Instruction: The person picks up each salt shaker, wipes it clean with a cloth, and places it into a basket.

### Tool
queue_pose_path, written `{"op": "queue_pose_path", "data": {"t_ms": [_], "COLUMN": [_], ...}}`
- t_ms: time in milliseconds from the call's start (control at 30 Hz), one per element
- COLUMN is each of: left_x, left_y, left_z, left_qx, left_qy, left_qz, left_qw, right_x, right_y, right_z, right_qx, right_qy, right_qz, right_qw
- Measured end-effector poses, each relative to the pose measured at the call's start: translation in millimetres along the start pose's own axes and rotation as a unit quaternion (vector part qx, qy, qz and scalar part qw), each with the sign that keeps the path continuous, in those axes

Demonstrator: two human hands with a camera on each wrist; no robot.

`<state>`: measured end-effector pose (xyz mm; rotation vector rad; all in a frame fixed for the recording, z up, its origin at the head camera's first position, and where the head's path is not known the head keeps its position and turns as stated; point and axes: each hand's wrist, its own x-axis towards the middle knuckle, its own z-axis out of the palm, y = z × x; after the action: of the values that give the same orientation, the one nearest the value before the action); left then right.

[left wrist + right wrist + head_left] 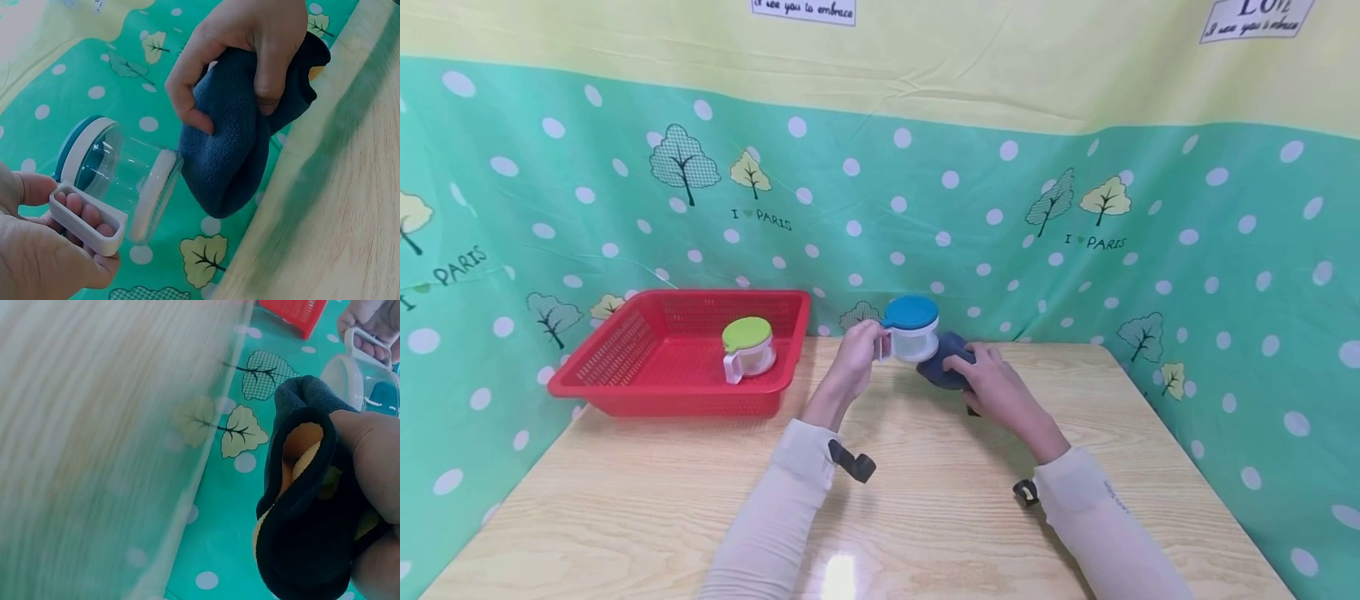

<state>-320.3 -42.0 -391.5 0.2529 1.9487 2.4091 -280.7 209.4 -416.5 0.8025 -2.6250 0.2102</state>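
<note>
My left hand (856,348) grips the white handle of a clear jar (913,337) with a blue lid, held above the table. In the left wrist view its fingers curl through the handle (87,220). A folded dark blue cloth (947,362) is in my right hand (996,385), pinched between thumb and fingers. Its folded end is right at the jar's base in the left wrist view. The right wrist view shows the cloth's black edging (300,506) and an orange inner side.
A red plastic basket (677,404) stands on the left of the wooden table (925,500). Inside it sits a similar jar (752,354) with a green lid. A polka-dot curtain (850,208) hangs behind the table and along its sides.
</note>
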Motion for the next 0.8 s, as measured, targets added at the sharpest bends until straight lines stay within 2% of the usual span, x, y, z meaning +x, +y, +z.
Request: {"op": "queue_pose_path", "data": {"t_ms": [267,433,667,800], "left_x": [0.3,-0.6,0.4,1.2], "left_y": [1.5,2.5,2.4,2.4], "left_z": [2.8,3.7,3.0,1.6], "left_qx": [-0.048,-0.054,-0.063,-0.066], "left_qy": [0.001,0.004,0.01,0.012], "left_qz": [0.019,0.025,0.032,0.032], "left_qw": [0.9986,0.9982,0.9974,0.9972], "right_x": [2.2,3.5,5.1,4.5], "right_y": [-9,-17,-26,-26], "right_z": [2,3,2,-1], "right_qx": [0.023,0.03,0.022,0.032], "right_qy": [0.01,0.019,0.011,0.009], "right_qz": [-0.02,-0.036,-0.056,-0.05], "right_qw": [0.9995,0.9987,0.9981,0.9982]}}
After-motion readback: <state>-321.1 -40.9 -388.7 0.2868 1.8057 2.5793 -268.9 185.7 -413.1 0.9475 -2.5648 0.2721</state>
